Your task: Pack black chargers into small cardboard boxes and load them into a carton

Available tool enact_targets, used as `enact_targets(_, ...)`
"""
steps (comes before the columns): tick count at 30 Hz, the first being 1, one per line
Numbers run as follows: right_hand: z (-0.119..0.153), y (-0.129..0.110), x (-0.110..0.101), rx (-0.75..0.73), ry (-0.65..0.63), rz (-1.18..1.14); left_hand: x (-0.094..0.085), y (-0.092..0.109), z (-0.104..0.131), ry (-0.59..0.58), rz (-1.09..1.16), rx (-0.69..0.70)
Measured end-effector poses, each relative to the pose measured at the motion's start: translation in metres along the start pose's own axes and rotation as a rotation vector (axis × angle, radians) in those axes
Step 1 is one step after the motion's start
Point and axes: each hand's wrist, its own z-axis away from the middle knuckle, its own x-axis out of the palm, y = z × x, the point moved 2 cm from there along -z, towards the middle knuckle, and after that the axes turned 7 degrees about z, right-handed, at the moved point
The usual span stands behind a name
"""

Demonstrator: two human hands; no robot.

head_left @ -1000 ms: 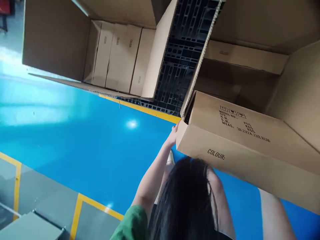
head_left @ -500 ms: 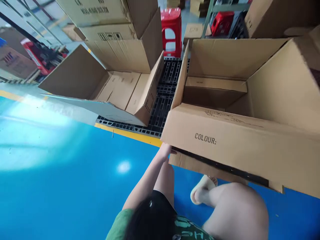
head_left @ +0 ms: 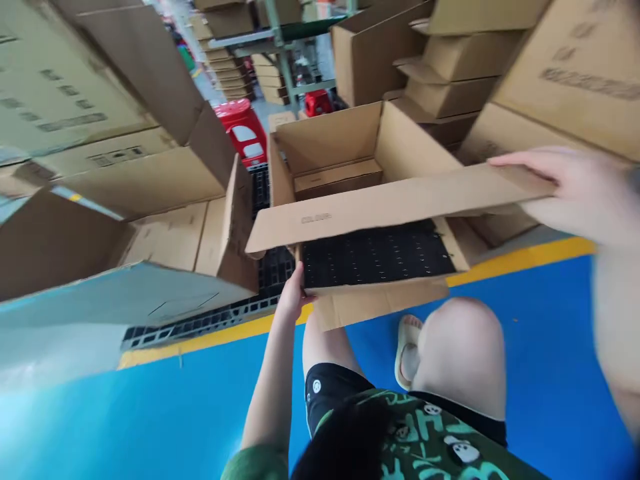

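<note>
A shallow cardboard box [head_left: 385,288] with a dark, dotted black panel [head_left: 370,257] inside lies over my knees. My left hand [head_left: 291,293] is closed on its left front corner. Its long flap or a box flap marked "COLOUR" [head_left: 400,203] spans above the black panel, and my right hand [head_left: 555,180] grips the flap's right end. Behind it stands a large open carton [head_left: 330,140] with a flat brown box [head_left: 340,177] inside. Which box the flap belongs to, I cannot tell.
At left, another open carton [head_left: 240,227] holds flat brown boxes [head_left: 170,233]. Stacked cartons [head_left: 100,100] rise behind it. A black pallet [head_left: 273,267] lies between the cartons, a red stool [head_left: 243,133] beyond. More cartons [head_left: 575,80] stand at right. Yellow line [head_left: 530,259] edges the blue floor.
The view has swung right. My right hand has come into view on the flap, which now stands raised and narrow, and much more of the black panel shows.
</note>
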Motion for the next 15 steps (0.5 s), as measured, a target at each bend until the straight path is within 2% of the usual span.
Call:
enact_targets(4, 0.0, -0.005, -0.004, 0.043, 0.08, 0.017, 0.001, 0.004, -0.002, -0.035, 0.021, 0.01)
enact_targets(8, 0.013, -0.002, 0.004, -0.046, 0.033, 0.155, 0.002, 0.005, -0.002, -0.02, 0.021, 0.009)
enact_targets(11, 0.035, 0.005, 0.014, -0.052, 0.047, 0.142, 0.002, 0.005, -0.004, 0.025, 0.017, 0.002)
enact_targets(15, 0.063, 0.016, 0.04, -0.051, 0.164, 0.051, 0.001, 0.004, -0.008, 0.024, 0.006, -0.001)
